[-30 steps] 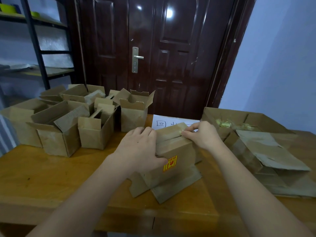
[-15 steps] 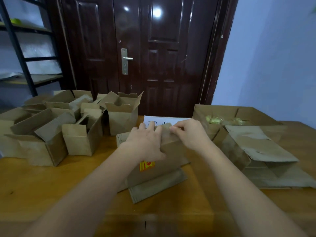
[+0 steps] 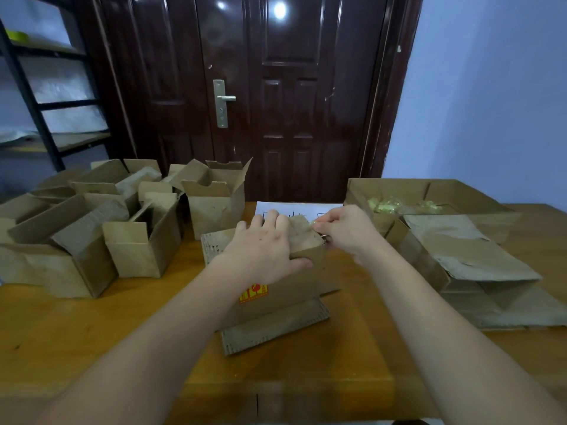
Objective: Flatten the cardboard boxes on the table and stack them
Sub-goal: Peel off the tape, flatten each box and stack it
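Since the earlier frame, both hands have shifted toward the far top edge of the box. Left hand (image 3: 264,250) lies over the top of the box (image 3: 276,299), fingers curled over the far edge and thumb against the near face, holding it steady. Right hand (image 3: 343,231), at 3 o'clock of the left, pinches a pale strip, apparently tape (image 3: 316,223), at the top seam. Judgement: the seal is being peeled, so flattening of this box has not begun. Outward, open boxes (image 3: 138,250) stand at 9 o'clock; flattened boxes (image 3: 478,256) lie at 3 o'clock on the table (image 3: 92,332). The box sits more square-on than before.
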`<state>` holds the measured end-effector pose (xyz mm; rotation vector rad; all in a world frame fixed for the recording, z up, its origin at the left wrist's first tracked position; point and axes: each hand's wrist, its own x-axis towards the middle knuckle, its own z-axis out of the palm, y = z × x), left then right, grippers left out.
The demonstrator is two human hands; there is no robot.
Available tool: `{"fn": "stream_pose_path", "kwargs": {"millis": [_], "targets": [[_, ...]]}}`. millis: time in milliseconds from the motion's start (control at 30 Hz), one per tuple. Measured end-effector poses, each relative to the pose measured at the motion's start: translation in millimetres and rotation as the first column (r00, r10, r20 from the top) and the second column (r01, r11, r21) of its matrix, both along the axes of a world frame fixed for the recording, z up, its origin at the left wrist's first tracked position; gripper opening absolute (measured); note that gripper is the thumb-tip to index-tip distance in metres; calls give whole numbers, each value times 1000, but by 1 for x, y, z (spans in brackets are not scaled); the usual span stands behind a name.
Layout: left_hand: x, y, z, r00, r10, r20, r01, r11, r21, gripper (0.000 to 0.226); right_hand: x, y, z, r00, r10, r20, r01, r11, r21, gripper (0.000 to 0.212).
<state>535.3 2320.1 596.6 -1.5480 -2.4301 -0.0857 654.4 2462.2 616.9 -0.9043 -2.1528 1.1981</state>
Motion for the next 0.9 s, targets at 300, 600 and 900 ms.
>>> {"fn": "stream_pose_path", "kwargs": {"millis": [300, 600, 900], "targets": [[0, 1, 0, 1000, 5, -9, -5, 1000, -2, 85, 3, 4, -19, 999, -13, 38, 5, 976, 217, 10], [2, 1, 1, 1000, 13, -7, -13, 1000, -14, 83, 12, 13, -11, 992, 94, 86, -96, 995, 16, 20], [2, -3, 1, 1000, 9, -18, -9, 1000, -15, 85, -8, 16, -43, 888, -69, 454, -143, 897, 417, 22]]}}
